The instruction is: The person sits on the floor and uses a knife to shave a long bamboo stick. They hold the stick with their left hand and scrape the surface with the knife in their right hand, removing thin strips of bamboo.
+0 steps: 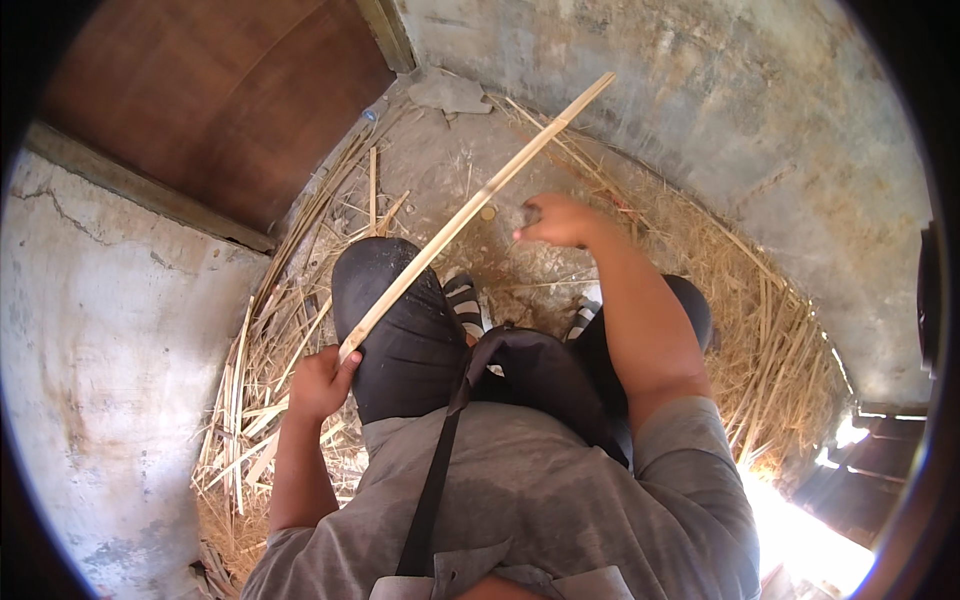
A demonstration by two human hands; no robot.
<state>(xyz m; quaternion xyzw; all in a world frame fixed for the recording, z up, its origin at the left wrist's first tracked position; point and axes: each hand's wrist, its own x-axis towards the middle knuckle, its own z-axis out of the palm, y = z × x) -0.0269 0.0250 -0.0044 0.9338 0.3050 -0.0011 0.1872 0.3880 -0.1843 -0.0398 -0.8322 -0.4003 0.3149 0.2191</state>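
Note:
A long, pale split bamboo strip (440, 238) slants across the view from my left knee to the far wall side. Its lower end is in my left hand (323, 383), with the thumb pressed along it beside my left thigh. A darker node marks the strip near its middle. To the right of the strip, and apart from it, my right hand (562, 220) hangs over the floor between my knees. Its fingers are curled, and a small dark patch shows between thumb and forefinger; what it is cannot be made out.
Loose bamboo strips (240, 410) lie heaped on my left, and a pile of thin shavings and strips (765, 370) on my right. Stained plaster walls (690, 90) close in on both sides. A brown wooden panel (220, 100) stands at far left. A flat stone (450, 95) lies by the far corner.

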